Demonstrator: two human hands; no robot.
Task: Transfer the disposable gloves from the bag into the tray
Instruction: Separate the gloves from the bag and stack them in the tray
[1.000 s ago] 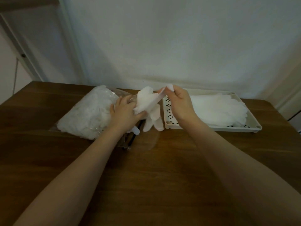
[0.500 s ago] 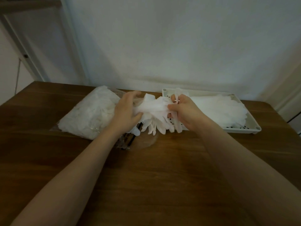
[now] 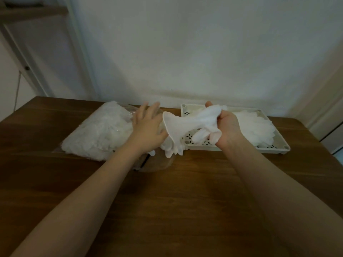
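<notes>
My feed is dim and flat, lit softly from above with no glare, and the wall (image 3: 204, 52) fades to grey shadow in its upper corners. The wide lens bows the bench (image 3: 176, 201) edges, and the white gloves (image 3: 187, 123) smear into soft, detail-less blur.

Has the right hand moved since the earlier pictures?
Yes. The right hand, gripping gloves, moved rightward, from the tray's left edge to over it.

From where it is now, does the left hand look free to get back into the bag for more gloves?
Probably yes. The left hand is open and lies at the mouth of the bag, nothing between them. The right hand has the pulled gloves bunched over the tray.
</notes>
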